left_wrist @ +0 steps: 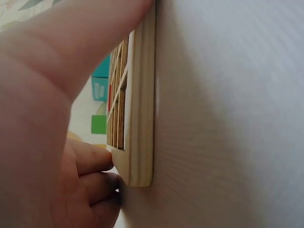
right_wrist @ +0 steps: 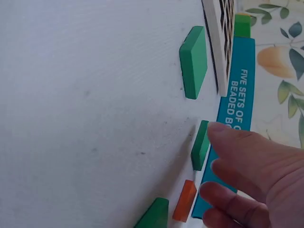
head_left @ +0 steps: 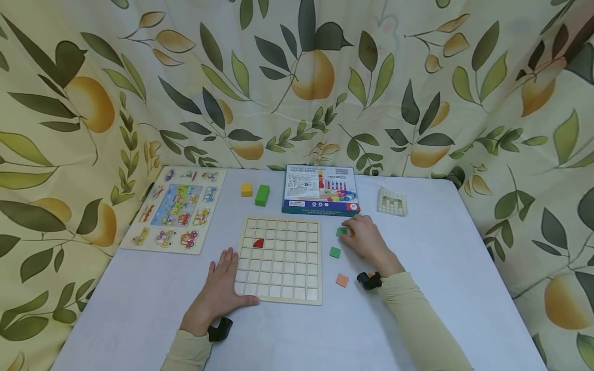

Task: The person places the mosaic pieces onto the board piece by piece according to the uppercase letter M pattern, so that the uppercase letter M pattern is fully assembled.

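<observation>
The left hand (head_left: 221, 283) is resting at the near left corner of a grid board (head_left: 283, 268), its grip relaxed and released — the fingers are lying straight along the side while the thumb is touching the near edge. The right hand (head_left: 368, 242) is hanging over a green tile (right_wrist: 200, 145) to the right of the board, just on the near side of a printed box (head_left: 320, 189); the thumb is overlapping the tile's edge, but I cannot tell whether that grip is pinching it or merely touching it. An orange tile (right_wrist: 185, 200) is lying close by, near the bent fingers, and another green piece (right_wrist: 154, 216) is showing partly beside it. Nearer the person, a square green tile (head_left: 335, 252) and a pale orange tile (head_left: 342, 280) are lying next to the board, and a red quarter-round piece (head_left: 258, 243) is sitting in one cell. Beyond the board, a yellow block (head_left: 246, 190) and a longer green block (head_left: 262, 196) are standing on the white table (head_left: 278, 340).
</observation>
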{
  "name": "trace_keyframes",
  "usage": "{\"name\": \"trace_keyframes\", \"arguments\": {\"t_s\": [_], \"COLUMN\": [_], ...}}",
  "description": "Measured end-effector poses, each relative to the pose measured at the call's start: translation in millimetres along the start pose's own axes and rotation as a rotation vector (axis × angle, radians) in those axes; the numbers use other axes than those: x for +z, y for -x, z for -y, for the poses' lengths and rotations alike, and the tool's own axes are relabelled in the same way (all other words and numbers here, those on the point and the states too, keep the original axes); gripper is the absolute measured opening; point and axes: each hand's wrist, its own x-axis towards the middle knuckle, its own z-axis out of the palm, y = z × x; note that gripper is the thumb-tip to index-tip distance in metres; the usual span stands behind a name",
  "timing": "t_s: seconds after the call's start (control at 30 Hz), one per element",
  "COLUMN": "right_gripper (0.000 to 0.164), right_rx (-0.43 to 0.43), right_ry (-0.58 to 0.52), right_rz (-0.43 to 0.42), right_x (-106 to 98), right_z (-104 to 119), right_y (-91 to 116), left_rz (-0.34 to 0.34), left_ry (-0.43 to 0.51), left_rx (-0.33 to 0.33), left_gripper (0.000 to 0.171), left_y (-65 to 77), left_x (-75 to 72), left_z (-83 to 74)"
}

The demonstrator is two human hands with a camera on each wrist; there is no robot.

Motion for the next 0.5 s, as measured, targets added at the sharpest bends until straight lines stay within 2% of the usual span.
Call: {"name": "trace_keyframes", "arguments": {"t_s": [0.13,0.5], "right_gripper": [0.035,0.029], "right_rx": [0.019,0.017], "right_ry": [0.020,0.076], "right_rz": [0.010,-0.035], "right_x": [2.9,8.8], "right_z": [-3.6,-4.3], "right_y": [2.4,-0.5], "left_rz": [0.010,-0.002], "left_ry": [0.001,0.008], "left_rx": [-0.002,-0.005], "left_gripper": [0.135,0.134], "left_y": [0.0,-0.2], "left_x": [-0.3,-1.8], "left_z": [-0.1,-1.1]}}
